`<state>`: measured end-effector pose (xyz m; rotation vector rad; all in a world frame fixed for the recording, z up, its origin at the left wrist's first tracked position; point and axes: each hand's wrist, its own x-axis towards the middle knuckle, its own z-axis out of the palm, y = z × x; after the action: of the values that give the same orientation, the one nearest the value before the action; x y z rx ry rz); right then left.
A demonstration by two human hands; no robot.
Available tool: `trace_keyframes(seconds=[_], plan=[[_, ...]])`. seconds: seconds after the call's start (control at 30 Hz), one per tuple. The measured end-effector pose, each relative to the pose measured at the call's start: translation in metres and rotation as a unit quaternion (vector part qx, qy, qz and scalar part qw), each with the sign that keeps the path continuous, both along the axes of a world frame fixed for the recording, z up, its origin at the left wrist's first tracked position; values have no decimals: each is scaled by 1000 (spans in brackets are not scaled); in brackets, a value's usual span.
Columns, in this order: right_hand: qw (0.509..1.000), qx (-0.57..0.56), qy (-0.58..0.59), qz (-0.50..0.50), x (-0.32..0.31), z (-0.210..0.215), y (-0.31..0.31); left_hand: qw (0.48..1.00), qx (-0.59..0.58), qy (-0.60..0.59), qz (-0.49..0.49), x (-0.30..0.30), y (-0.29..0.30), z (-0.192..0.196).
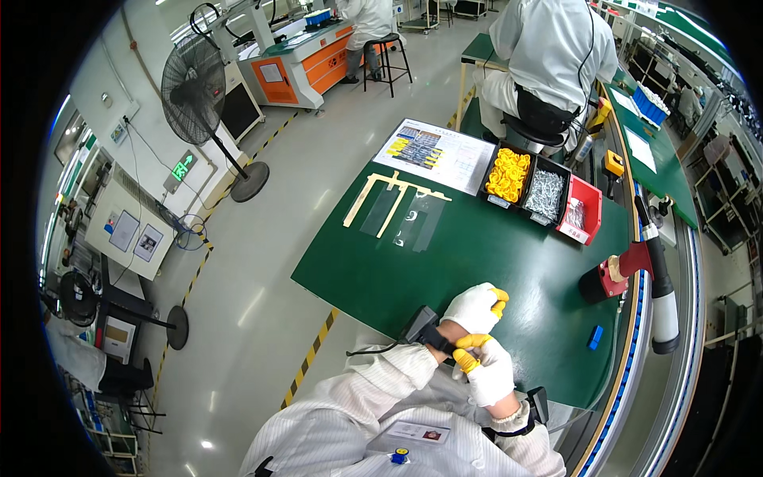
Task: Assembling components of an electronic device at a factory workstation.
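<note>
My left hand (474, 308), in a white glove with yellow fingertips, is curled closed above the near edge of the green table (373, 278); nothing shows in it. A black strap (436, 340) with a dark boxy device (419, 324) goes round my left wrist. My right hand (491, 375), gloved the same way, pinches that strap between thumb and fingers. Another dark device (538, 404) sits at my right wrist. To the right of my hands lies a small blue block (594, 337) on the tabletop.
Bins of yellow hooked parts (509, 175), silver screws (545, 195) and red-binned small pieces (575, 213) stand at the far edge, beside a printed sheet (435, 151). A red-and-black holder (608, 280) and a black-and-white cylindrical tool (664, 306) border the right. A seated person (548, 56) works beyond.
</note>
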<state>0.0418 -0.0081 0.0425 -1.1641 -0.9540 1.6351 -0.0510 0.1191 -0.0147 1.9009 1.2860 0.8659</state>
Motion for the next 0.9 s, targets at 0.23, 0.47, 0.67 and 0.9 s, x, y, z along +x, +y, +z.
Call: trace_keyframes(seconds=[0.23, 0.47, 0.67, 0.9], plan=[[980, 50, -190, -15, 8, -10, -9, 997, 62, 42, -3, -14, 2, 15], [811, 322, -488, 27, -24, 16, 4, 944, 151, 274, -100, 0, -3, 13], [815, 315, -486, 17, -21, 18, 8, 940, 151, 283, -113, -1, -4, 6], [835, 319, -449, 7, -23, 7, 2, 958, 129, 229, -110, -17, 4, -2]])
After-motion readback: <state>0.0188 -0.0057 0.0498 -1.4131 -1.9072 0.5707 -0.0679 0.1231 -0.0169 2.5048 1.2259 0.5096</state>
